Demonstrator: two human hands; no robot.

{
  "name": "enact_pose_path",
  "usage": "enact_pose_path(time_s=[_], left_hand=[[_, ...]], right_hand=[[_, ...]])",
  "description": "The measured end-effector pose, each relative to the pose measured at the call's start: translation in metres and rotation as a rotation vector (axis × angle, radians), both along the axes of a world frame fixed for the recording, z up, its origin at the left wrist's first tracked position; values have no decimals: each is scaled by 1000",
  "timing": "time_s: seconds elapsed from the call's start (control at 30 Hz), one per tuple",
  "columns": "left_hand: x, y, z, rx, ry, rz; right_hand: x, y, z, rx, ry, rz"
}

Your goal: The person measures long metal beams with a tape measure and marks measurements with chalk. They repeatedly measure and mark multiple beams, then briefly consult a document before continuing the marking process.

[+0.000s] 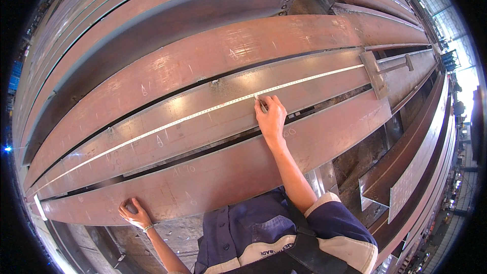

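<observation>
Right hand (273, 118) pinching what looks like a slim marker (263, 106) at the tape measure (223, 105), stretched lengthwise along the middle beam (299, 91)! Left hand (136, 215), loosely open, seemingly empty, at the near beam's (228, 172) near edge. Marking, apparently; next stroke wants steadiness.

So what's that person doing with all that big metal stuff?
A person is leaning over long metal beams. Their right hand pinches a small, thin thing, too small to make out, beside a tape measure stretched along the middle beam. Their left hand rests at the edge of the nearest beam. A metal bar lies across the middle beam by the tape's right end.
</observation>
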State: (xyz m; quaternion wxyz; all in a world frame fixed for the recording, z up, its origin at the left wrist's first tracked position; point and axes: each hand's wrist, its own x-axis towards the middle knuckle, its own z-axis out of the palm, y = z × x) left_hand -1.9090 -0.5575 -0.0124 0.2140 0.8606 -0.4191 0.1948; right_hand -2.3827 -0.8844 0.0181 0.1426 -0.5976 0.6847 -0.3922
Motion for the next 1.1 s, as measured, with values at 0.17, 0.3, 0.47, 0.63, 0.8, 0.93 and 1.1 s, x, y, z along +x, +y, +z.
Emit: enact_pose_path(time_s=[0.17, 0.3, 0.47, 0.63, 0.8, 0.93, 1.1], left_hand=[[2, 1, -1, 2, 10, -3], [2, 1, -1, 6, 19, 9], [0, 0, 1, 8, 43, 3], [-1, 0, 3, -5, 43, -9], [0, 0, 1, -1, 34, -7], [2, 1, -1, 4, 32, 7], [2, 0, -2, -12, 23, 8]], right_hand=[[0, 1, 1, -14, 14, 6], [0, 1, 1, -24, 14, 10], [0, 1, 2, -12, -13, 39], [1, -3, 8, 41, 32, 63], [3, -11, 25, 145, 88, 78], [-13, -19, 61, 407, 284, 153], [-32, -15, 91, 356, 185, 58]])
